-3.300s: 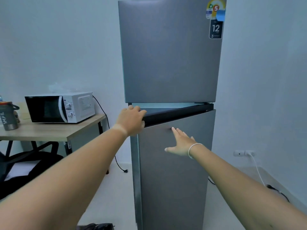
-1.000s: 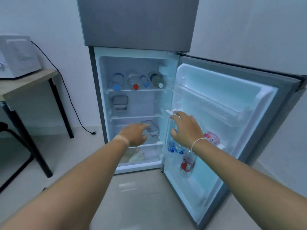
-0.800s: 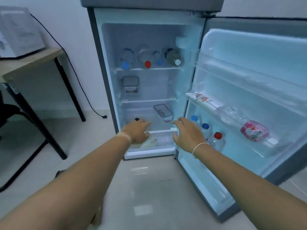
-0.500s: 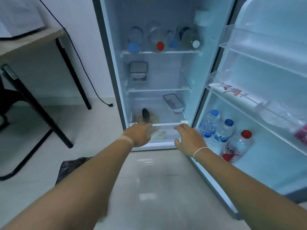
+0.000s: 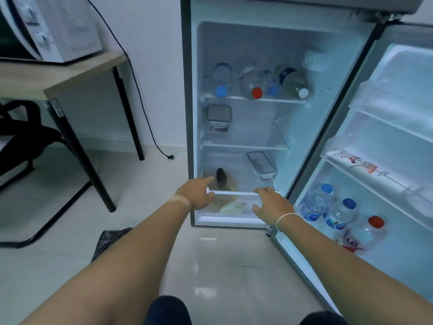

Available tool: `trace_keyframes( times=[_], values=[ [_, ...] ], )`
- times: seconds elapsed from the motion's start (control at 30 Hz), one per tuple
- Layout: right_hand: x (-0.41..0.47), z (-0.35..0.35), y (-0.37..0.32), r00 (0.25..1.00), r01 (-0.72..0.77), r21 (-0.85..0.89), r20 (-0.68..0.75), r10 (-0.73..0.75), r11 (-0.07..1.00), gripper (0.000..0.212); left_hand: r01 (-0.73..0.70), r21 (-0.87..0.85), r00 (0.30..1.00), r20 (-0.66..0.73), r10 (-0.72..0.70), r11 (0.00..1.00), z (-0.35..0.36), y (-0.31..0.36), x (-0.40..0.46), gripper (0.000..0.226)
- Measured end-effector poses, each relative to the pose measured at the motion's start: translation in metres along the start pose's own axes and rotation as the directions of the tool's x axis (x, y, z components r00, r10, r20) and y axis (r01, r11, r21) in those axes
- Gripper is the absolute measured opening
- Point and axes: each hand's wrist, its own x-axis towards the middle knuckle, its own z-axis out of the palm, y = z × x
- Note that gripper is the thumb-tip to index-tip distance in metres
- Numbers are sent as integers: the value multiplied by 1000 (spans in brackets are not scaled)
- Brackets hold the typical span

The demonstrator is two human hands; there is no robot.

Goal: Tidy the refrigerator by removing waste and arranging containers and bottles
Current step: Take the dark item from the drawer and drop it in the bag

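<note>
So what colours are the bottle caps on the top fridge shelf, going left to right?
Blue cap → red cap → small blue cap → white cap, all on clear plastic bottles lying on their sides.

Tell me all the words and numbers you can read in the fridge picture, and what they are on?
"ELO": red letters on the label of the red-capped bottle in the open door; the rest is cut off.
Two blue-capped bottles beside it: labels too blurred to read.
Long white pack on the door shelf: red print, unreadable.
Bottles lying on the top shelf: labels unreadable.
Microwave: dial markings too blurred.
</note>
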Motion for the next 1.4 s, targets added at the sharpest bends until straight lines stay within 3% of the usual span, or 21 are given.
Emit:
trace_keyframes(
  times=[0.4, 0.67, 0.83, 1.1, 1.4],
  values=[
    [85, 36, -2, 998, -7, 231, 64, -8, 973, 51, 73, -46, 997, 44, -71, 996, 21, -17, 76, 56],
    [181, 97, 21, 992, -78, 442, 123, 25, 894, 55, 140, -191, 989, 70, -129, 971, 69, -27, 176, 46],
    [230, 125, 25, 992, -110, 605, 114, 51, 788, 54, 195, -304, 981, 55, -187, 933, 91, -36, 228, 45],
    [289, 170, 18, 978, -206, 803, 162, 127, 559, 47, 275, -553, 955, 63, -289, 786, 134, -65, 294, 46],
    [347, 196, 22, 953, -272, 885, 193, 234, 378, 47, 375, -774, 892, 152, -425, 510, 166, -94, 353, 50]
  ],
)
